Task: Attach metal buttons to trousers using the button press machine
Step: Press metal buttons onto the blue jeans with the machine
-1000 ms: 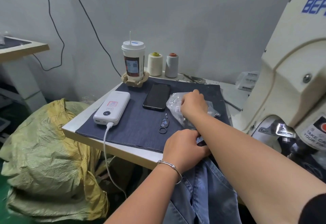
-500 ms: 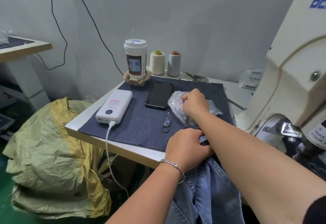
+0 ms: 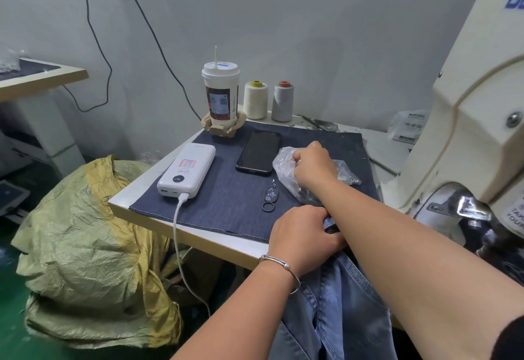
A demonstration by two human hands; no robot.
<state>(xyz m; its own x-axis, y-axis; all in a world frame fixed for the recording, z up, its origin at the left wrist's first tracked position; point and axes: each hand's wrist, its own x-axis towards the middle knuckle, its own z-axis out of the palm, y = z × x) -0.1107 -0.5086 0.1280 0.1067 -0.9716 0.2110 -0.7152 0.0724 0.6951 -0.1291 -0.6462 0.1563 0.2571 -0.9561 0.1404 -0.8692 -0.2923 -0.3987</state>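
Note:
Blue denim trousers [image 3: 334,311] hang off the table's front edge. My left hand [image 3: 302,239], with a silver bangle on the wrist, grips their waistband at that edge. My right hand [image 3: 313,165] reaches across it into a clear plastic bag [image 3: 286,171] lying on the dark cloth; its fingers are curled inside the bag and what they hold is hidden. The cream button press machine [image 3: 465,121] stands at the right, its metal head [image 3: 465,206] low beside my right forearm.
On the dark cloth mat [image 3: 226,198] lie a white power bank [image 3: 187,174] with a cable, a black phone [image 3: 259,151] and a key fob [image 3: 270,196]. A drink cup [image 3: 221,96] and two thread cones [image 3: 269,100] stand behind. A yellow-green sack [image 3: 85,246] sits on the floor at left.
My right hand has stayed in the bag with small finger shifts. My left hand keeps its hold on the waistband. The view has drifted slightly left.

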